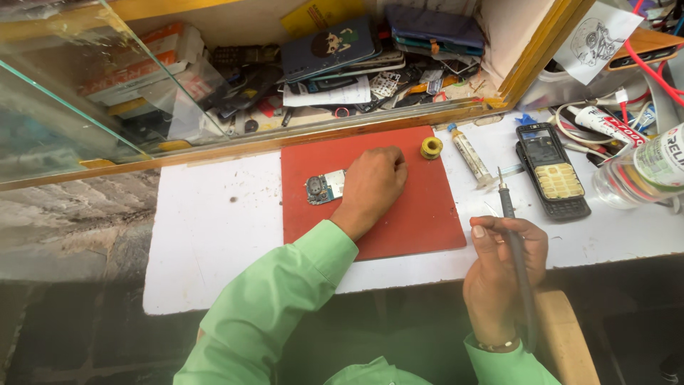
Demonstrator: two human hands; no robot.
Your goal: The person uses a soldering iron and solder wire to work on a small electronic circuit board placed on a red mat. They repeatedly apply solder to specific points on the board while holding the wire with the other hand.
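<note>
While a glass-fronted case [85, 93] full of old phones and parts filled the far side of the scene, a white worktop [214, 235] lay nearer, and a red mat [420, 214] sat square upon it. On the far right of the worktop a clear plastic bottle [641, 171] lay on its side, just beyond a stripped black phone housing [552, 171] with its yellowish keypad showing. The left hand [370, 185], in a green sleeve, rested palm down on the mat with its fingers curled together, pressing on the right edge of a small circuit board [324, 187], which lay on the far left part of the mat. The right hand [502, 274], near and to the right of the mat, was closed around the dark handle of a soldering iron [509, 228], whose tip pointed away over the worktop, apart from the board. A slim syringe [470, 155] lay slanted just off the mat's far right corner. Beside it, on the mat's far edge, stood a small yellow spool [431, 147] of solder wire.
</note>
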